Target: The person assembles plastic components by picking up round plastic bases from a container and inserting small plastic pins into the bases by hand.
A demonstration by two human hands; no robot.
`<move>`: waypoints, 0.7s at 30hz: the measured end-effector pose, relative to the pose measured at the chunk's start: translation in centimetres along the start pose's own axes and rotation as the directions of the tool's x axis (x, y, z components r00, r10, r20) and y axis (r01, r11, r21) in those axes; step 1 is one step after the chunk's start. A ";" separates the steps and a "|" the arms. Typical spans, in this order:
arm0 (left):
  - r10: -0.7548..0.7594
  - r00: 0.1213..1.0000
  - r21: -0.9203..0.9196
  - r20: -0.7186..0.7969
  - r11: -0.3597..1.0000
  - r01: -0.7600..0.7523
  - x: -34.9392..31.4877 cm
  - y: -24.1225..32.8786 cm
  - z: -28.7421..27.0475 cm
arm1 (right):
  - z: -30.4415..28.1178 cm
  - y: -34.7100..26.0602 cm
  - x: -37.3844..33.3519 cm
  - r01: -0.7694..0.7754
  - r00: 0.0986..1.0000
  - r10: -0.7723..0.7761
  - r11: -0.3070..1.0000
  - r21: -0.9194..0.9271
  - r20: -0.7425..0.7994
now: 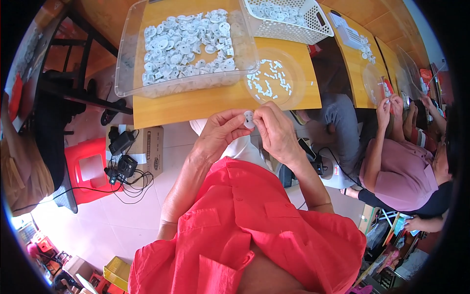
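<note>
Left hand point(216, 132) pinches white disc point(248, 120) (right hand point(277, 131) curled, touching).

A person in a red shirt point(210, 230) holds a white disc point(248, 119) between the left hand's point(220, 131) thumb and fingers, while the right hand's point(275, 131) fingertips meet its right edge. Beyond, on a wooden table point(210, 109), a clear bin point(128, 68) holds many white parts point(169, 46), beside a perforated white basket point(296, 30). Small white pieces point(264, 89) lie in a clear round dish point(295, 73). To the right, a co-worker point(399, 171) in pink sits with both hands raised.
</note>
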State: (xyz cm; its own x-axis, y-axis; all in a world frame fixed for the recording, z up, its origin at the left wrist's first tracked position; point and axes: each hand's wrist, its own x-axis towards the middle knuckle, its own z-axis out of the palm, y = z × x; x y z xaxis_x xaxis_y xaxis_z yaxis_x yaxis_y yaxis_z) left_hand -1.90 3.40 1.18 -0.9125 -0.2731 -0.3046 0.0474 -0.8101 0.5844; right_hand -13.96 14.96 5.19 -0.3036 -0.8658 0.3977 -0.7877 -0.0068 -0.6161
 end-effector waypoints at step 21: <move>0.125 0.986 0.547 0.113 0.820 -0.167 9.2 12.8 6.8 | 3.9 0.9 -6.5 -0.279 0.943 0.324 0.895 0.349 -0.077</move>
State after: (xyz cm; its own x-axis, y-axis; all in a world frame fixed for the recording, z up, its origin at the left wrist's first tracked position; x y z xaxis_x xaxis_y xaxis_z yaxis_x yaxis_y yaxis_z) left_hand -12.45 -5.97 10.95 -0.9394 -0.3120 -0.1419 -0.0311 -0.3348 0.9418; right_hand -10.65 18.60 -0.61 -0.5829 -0.7799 0.2281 -0.4329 0.0605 -0.8994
